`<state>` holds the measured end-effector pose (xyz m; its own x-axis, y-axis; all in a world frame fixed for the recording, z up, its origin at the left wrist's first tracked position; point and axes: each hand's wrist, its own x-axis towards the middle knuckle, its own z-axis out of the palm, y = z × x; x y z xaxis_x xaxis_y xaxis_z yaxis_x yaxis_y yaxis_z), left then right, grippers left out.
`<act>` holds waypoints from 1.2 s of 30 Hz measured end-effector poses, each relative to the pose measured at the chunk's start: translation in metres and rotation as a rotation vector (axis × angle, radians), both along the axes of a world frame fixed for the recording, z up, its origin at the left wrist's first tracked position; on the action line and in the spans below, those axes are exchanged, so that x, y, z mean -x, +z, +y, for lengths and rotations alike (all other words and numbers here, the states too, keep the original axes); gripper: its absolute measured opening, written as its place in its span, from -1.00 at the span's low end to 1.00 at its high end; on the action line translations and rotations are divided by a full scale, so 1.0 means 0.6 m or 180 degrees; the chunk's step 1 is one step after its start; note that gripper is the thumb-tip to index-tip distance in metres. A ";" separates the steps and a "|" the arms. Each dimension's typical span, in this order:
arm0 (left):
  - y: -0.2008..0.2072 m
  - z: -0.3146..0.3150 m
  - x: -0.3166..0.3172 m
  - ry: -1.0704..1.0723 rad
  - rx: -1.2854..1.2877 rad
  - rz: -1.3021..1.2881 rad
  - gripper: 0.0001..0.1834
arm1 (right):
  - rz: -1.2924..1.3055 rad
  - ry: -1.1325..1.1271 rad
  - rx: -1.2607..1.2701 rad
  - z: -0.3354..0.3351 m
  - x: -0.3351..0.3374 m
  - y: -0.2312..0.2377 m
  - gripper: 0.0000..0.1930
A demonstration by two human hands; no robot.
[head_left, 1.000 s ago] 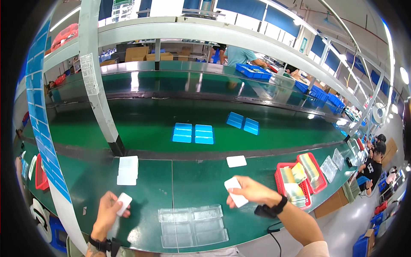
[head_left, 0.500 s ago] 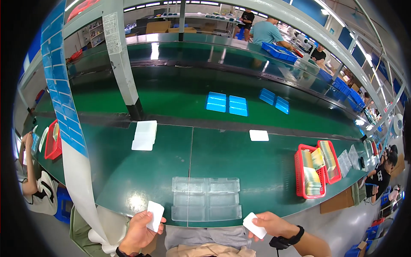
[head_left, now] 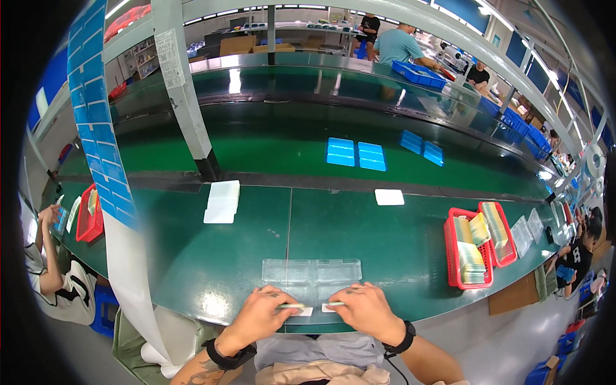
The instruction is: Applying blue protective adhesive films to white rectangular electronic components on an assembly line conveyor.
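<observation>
In front of me on the green table lies a clear plastic tray [head_left: 312,270] with two columns of compartments. My left hand [head_left: 262,313] is over its near left part, thumb and fingers closed on a thin stack of white cards [head_left: 292,306] held low and nearly edge-on. Over the near right part, my right hand [head_left: 367,309] pinches another thin stack of white cards [head_left: 333,303]. White card surfaces show just below both pinches; whether they touch the tray floor I cannot tell. My hands cover much of the near compartments.
White card piles lie at the far left [head_left: 222,201] and far middle [head_left: 389,197]. Red baskets [head_left: 454,256] with cards stand right. Beyond, blue panels [head_left: 340,151] lie on a green belt [head_left: 269,147]. A blue-and-white strip [head_left: 102,141] hangs left beside a metal post [head_left: 183,96]. Co-workers sit nearby.
Both hands have moved forward and inward from the table's front edge to over the tray, cards still held and now tipped nearly flat. The blue panels have shifted right along the belt.
</observation>
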<state>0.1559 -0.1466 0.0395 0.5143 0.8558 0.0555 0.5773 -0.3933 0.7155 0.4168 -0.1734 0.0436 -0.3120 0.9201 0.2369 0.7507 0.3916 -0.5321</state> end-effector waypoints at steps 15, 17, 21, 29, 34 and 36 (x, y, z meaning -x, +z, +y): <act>0.019 -0.001 0.034 0.0741 0.0429 -0.0805 -0.82 | 0.1012 -0.0247 0.0490 -0.046 -0.026 0.015 -0.88; 0.033 0.005 0.057 0.1122 0.1293 -0.1133 -0.83 | 0.1477 -0.0558 0.1515 -0.045 -0.046 0.040 -0.78; 0.012 0.031 0.081 0.1045 0.1972 -0.2077 -0.68 | 0.2381 -0.0702 0.2770 -0.018 -0.083 0.029 -0.56; 0.009 0.075 0.022 0.0278 0.0055 -0.0291 -0.86 | 0.0056 -0.0286 0.0994 0.060 -0.002 0.049 -0.76; -0.006 0.080 0.003 -0.0054 -0.0222 0.0462 -0.86 | -0.0584 0.0081 0.0026 0.073 0.037 0.005 -0.86; -0.016 0.081 0.000 -0.0049 -0.0352 0.0484 -0.84 | -0.0831 0.0049 -0.0145 0.076 0.042 0.000 -0.87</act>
